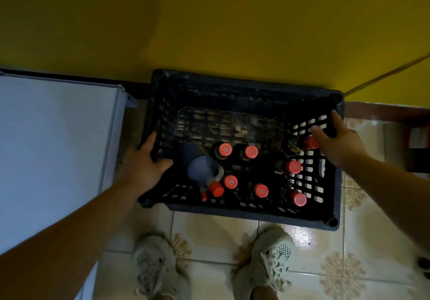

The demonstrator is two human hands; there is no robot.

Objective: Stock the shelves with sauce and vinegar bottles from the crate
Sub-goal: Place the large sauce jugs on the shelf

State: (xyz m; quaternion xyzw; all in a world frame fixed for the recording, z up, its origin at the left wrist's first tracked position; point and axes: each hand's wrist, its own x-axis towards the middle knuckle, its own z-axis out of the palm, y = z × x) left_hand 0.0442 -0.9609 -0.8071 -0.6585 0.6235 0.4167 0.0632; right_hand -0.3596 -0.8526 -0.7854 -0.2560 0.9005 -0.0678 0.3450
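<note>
A black plastic crate [244, 90] sits on the tiled floor against a yellow wall. Inside stand several dark bottles with red caps [250, 152], grouped toward its near half, and a larger jug with a handle [202, 169] lies at the near left. My left hand [145, 162] grips the crate's left rim, thumb inside. My right hand [337, 141] grips the right rim, fingers over the wall. The crate's far half holds no bottles. No shelf with bottles is in view.
A white flat-topped cabinet or appliance [53, 148] stands to the left, touching the crate's corner. My two feet in pale clogs [267, 260] stand just in front of the crate. A red-brown object [416, 141] sits on the floor at the right.
</note>
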